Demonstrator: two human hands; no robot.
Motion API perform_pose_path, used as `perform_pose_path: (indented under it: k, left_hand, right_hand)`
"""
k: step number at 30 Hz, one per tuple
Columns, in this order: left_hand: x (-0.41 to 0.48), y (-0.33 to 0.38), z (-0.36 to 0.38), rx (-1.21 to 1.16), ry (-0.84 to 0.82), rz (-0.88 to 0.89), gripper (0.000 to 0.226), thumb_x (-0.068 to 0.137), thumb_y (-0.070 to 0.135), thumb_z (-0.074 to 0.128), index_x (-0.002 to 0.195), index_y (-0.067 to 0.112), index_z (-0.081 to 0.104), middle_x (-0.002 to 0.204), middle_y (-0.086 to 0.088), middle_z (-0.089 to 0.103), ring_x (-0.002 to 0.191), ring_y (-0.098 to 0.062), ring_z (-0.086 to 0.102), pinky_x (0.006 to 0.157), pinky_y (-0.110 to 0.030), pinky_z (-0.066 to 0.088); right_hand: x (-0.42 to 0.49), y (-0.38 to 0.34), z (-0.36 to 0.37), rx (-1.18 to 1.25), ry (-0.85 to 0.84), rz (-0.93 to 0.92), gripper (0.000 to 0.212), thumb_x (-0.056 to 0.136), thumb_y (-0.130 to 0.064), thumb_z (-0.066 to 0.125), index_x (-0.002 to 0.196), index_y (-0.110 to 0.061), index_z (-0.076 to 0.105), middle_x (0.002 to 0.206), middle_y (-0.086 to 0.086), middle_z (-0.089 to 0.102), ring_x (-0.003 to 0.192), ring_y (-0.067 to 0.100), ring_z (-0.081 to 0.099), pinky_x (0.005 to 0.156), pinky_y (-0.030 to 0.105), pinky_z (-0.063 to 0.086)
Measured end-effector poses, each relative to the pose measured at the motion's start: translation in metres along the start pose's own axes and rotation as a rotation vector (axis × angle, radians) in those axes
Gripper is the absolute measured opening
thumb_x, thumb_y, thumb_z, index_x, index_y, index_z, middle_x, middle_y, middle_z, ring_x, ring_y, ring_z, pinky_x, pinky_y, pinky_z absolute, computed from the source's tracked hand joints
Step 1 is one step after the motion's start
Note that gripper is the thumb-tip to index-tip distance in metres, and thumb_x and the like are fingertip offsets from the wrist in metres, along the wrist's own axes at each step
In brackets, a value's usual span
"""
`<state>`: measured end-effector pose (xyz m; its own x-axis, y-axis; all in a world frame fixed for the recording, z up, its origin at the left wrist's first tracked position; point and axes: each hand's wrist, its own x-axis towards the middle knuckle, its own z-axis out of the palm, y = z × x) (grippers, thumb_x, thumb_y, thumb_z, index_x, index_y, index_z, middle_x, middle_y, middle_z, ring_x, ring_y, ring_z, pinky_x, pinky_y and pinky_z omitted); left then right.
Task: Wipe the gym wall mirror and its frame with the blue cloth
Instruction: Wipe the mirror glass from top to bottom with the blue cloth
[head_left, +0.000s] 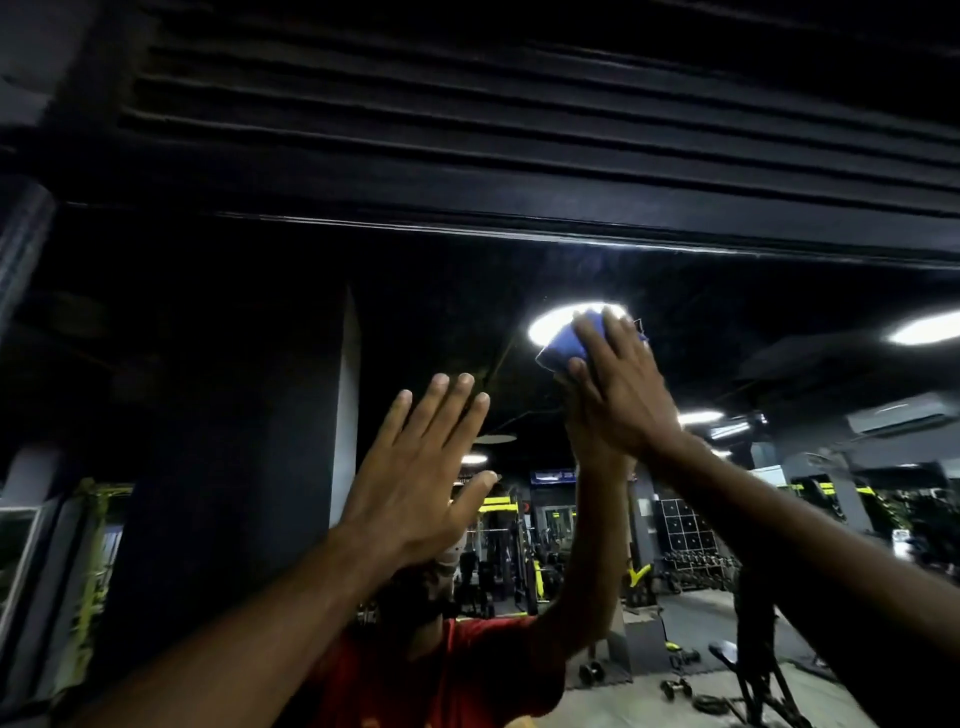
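Note:
The wall mirror (249, 364) fills the lower part of the view, with its dark top frame (519, 236) running across above. My right hand (623, 384) is raised high and presses the blue cloth (569, 340) flat against the glass just below the frame, fingers straight over the cloth. Most of the cloth is hidden under that hand. My left hand (415, 473) is lower and to the left, fingers straight and spread, palm toward the glass; whether it touches the mirror I cannot tell.
A dark ribbed panel (467, 104) sits above the frame. The glass reflects ceiling lights (924, 327), a dark pillar, weight machines, dumbbells, a bench (748, 670) and a person in a red shirt (431, 675).

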<state>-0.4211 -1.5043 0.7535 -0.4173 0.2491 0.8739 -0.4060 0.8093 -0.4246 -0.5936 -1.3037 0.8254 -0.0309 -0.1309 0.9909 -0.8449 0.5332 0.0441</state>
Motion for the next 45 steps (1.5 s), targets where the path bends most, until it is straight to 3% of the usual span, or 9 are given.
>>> perform_pose_path:
  k: [5,9,18,22,27,31,33,36,45]
  left_hand:
    - [-0.002,-0.001,-0.004,0.035,-0.011,-0.007,0.079,0.096,0.064,0.009,0.161,0.024,-0.01,0.168,0.001,-0.022,0.154,-0.015,-0.025,0.125,-0.042,-0.012]
    - [0.013,0.024,-0.011,0.041,0.036,0.044,0.076,0.096,0.051,0.023,0.163,0.021,0.005,0.17,-0.002,-0.008,0.157,-0.017,-0.011,0.125,-0.038,-0.01]
    - [0.048,0.083,0.016,-0.026,0.046,0.012,0.074,0.1,0.06,0.018,0.162,0.027,-0.006,0.169,0.002,-0.018,0.154,-0.011,-0.023,0.124,-0.038,-0.013]
    - [0.05,0.083,0.014,0.012,0.038,0.015,0.076,0.098,0.059,0.021,0.163,0.025,0.003,0.171,0.0,-0.007,0.157,-0.015,-0.011,0.124,-0.037,-0.011]
    - [0.056,0.101,0.008,-0.003,0.048,-0.011,0.074,0.096,0.051,0.024,0.163,0.022,0.01,0.171,-0.002,0.001,0.158,-0.017,-0.004,0.126,-0.037,-0.005]
    - [0.077,0.139,0.017,-0.109,0.052,-0.007,0.074,0.096,0.058,0.015,0.161,0.029,-0.004,0.169,0.003,-0.014,0.154,-0.011,-0.02,0.125,-0.036,-0.012]
    - [0.083,0.155,0.026,-0.098,0.036,-0.02,0.074,0.096,0.061,0.012,0.161,0.031,-0.005,0.169,0.002,-0.016,0.155,-0.013,-0.02,0.126,-0.041,-0.011]
    - [0.082,0.158,0.033,-0.049,0.056,-0.053,0.072,0.099,0.06,0.017,0.162,0.03,0.001,0.17,0.001,-0.011,0.156,-0.015,-0.016,0.125,-0.044,-0.007]
    - [0.081,0.173,0.033,0.001,0.022,-0.093,0.072,0.098,0.049,0.028,0.163,0.024,0.008,0.171,-0.004,0.0,0.158,-0.018,-0.004,0.126,-0.04,-0.004]
  right_hand:
    - [-0.098,-0.009,0.015,-0.011,-0.059,-0.245,0.059,0.104,-0.059,0.017,0.159,-0.039,0.014,0.169,0.0,0.001,0.155,0.017,-0.008,0.123,0.043,0.004]
    - [-0.139,0.045,0.007,-0.177,-0.124,-0.602,0.06,0.104,-0.055,0.028,0.16,-0.037,0.017,0.168,0.006,0.014,0.155,0.026,0.01,0.12,0.05,0.016]
    - [-0.009,0.099,-0.023,0.038,-0.011,-0.029,0.065,0.099,-0.066,0.013,0.157,-0.04,0.02,0.168,0.005,0.011,0.155,0.027,0.005,0.123,0.055,0.017]
    - [-0.078,0.089,-0.016,-0.007,-0.092,-0.26,0.06,0.101,-0.063,0.012,0.159,-0.043,0.012,0.169,-0.003,-0.003,0.155,0.015,-0.012,0.122,0.037,-0.007]
    - [-0.144,0.143,-0.02,-0.187,-0.136,-0.603,0.061,0.104,-0.055,0.034,0.16,-0.037,0.018,0.169,0.005,0.01,0.156,0.025,0.007,0.123,0.042,0.006]
    - [-0.068,0.178,-0.041,-0.121,-0.056,-0.281,0.062,0.1,-0.06,0.028,0.158,-0.038,0.024,0.168,0.007,0.013,0.154,0.029,0.011,0.123,0.055,0.019]
    - [-0.029,0.19,-0.052,-0.047,-0.039,-0.052,0.066,0.098,-0.063,0.015,0.158,-0.036,0.024,0.168,0.006,0.01,0.154,0.026,0.004,0.124,0.052,0.013]
    - [-0.021,0.189,-0.049,-0.011,-0.006,0.003,0.062,0.101,-0.059,0.019,0.159,-0.036,0.02,0.169,0.003,0.004,0.155,0.023,-0.003,0.126,0.048,0.006]
    - [-0.169,0.223,-0.038,-0.197,-0.137,-0.618,0.059,0.105,-0.058,0.03,0.159,-0.036,0.022,0.168,0.006,0.014,0.155,0.028,0.01,0.124,0.046,0.01]
